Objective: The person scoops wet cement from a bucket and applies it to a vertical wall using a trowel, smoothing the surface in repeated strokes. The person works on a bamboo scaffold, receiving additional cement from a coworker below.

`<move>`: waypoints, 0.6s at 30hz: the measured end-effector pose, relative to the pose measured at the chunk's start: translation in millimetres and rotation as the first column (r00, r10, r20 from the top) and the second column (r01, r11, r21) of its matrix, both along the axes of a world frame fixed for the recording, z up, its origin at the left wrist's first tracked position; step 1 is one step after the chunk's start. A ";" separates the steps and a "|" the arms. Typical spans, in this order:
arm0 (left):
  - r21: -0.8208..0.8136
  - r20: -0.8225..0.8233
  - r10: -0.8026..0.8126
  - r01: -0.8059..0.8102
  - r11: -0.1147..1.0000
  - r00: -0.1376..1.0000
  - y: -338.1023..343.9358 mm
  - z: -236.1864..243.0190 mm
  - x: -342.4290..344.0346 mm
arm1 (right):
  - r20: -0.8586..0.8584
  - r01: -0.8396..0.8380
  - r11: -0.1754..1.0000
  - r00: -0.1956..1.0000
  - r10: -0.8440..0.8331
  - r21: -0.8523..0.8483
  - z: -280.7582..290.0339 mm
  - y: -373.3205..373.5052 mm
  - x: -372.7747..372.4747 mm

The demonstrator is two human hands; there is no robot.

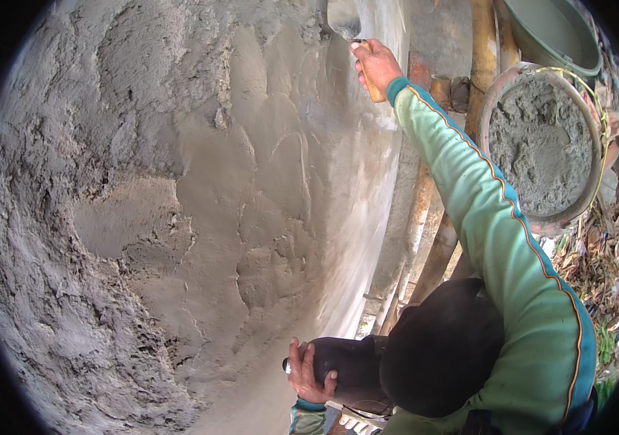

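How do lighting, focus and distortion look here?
Head view: black fisheye corners; the grey plastered surface washes out pale toward its right side; the dark rounded shape shows little detail; the right hand on the trowel looks fairly sharp.

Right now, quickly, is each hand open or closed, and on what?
Left hand: fingers bent against a dark object; grip unclear.
Right hand: closed, holding a trowel by its handle.

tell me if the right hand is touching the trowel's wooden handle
Touching: the head view shows the right hand closed around the trowel's wooden handle.
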State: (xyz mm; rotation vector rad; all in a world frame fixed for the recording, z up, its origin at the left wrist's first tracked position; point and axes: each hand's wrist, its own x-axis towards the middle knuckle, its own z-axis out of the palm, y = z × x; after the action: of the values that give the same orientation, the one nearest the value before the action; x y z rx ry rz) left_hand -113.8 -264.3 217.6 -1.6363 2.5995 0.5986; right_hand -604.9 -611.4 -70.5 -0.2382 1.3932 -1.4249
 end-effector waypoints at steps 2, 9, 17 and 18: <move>0.004 -0.003 0.000 0.000 1.000 1.000 -1.5 0.0 0.3 | 0.126 0.109 0.984 0.984 -0.128 0.143 -9.6 2.8 6.2; 0.012 0.020 0.002 -0.002 1.000 1.000 0.2 -0.8 5.1 | 0.143 -0.003 0.997 0.990 -0.009 0.083 -44.6 10.8 33.8; 0.010 -0.015 0.017 -0.017 1.000 1.000 -2.1 -1.9 3.1 | 0.465 -0.108 0.952 0.884 -0.040 0.287 -74.5 3.6 97.7; 0.009 -0.024 0.015 -0.015 1.000 1.000 -5.0 -3.3 2.2 | 0.482 -0.131 0.937 0.875 -0.044 0.323 -79.9 15.9 112.7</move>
State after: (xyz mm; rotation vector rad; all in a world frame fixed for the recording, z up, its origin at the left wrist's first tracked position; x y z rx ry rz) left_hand -111.6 -269.3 214.3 -1.6584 2.5999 0.6330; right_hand -492.2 -595.5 -150.4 0.3010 1.1780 -1.0739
